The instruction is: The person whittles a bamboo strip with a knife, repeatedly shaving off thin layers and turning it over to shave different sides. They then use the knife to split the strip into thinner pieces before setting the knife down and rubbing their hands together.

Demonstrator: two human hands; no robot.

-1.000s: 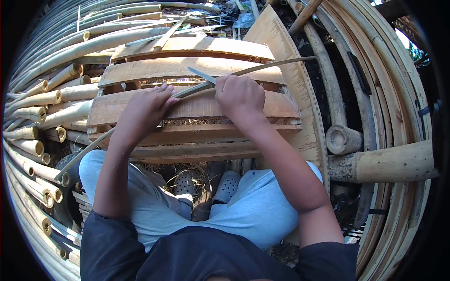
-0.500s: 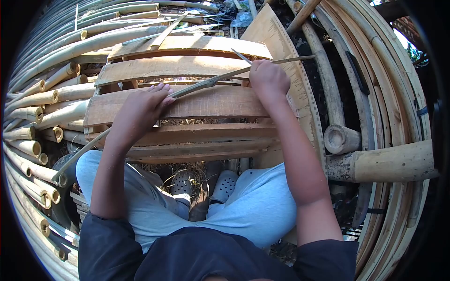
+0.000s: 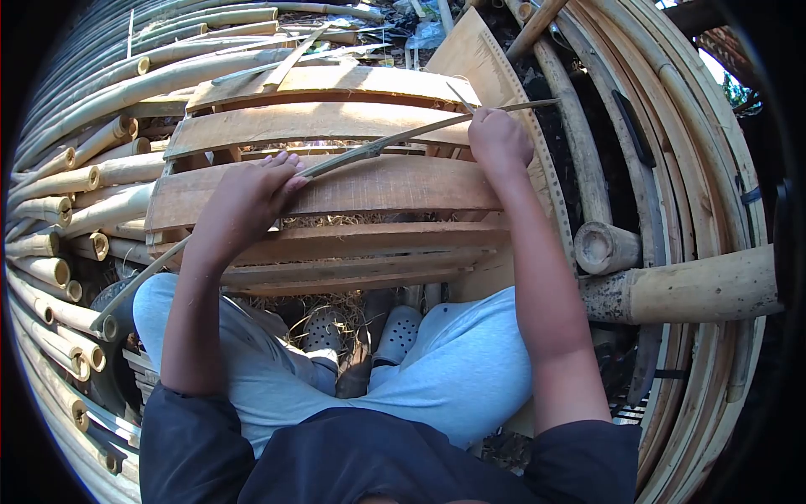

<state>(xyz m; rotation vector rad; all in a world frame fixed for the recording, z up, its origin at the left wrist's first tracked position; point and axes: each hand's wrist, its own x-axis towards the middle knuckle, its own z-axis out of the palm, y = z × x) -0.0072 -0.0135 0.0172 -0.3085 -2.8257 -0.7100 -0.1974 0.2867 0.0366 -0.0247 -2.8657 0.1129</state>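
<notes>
A long, thin bamboo strip (image 3: 369, 151) slants over the wooden slatted bench (image 3: 369, 186), from beside my left knee up to the right. My left hand (image 3: 252, 189) is closed around it near the bench's left side, palm down. At the right end of the bench my right hand (image 3: 501, 144) is closed in a fist beside the strip. A narrow knife blade (image 3: 459, 97) juts up and left from that fist; its handle is hidden in my fingers. The strip passes behind or under the fist, and its tip shows beyond it.
Cut bamboo poles (image 3: 50, 210) are stacked along the left. On the right stand a thick bamboo post (image 3: 697, 287), a shorter log (image 3: 609, 249) and long curved bamboo slats (image 3: 705, 168). A tan perforated board (image 3: 474, 55) leans at the bench's right end. Loose slivers (image 3: 298, 57) lie on the far slat.
My right hand, with the knife, has slid a little to the right along the bamboo strip. My left hand stays in nearly the same place. The view has shifted slightly.
</notes>
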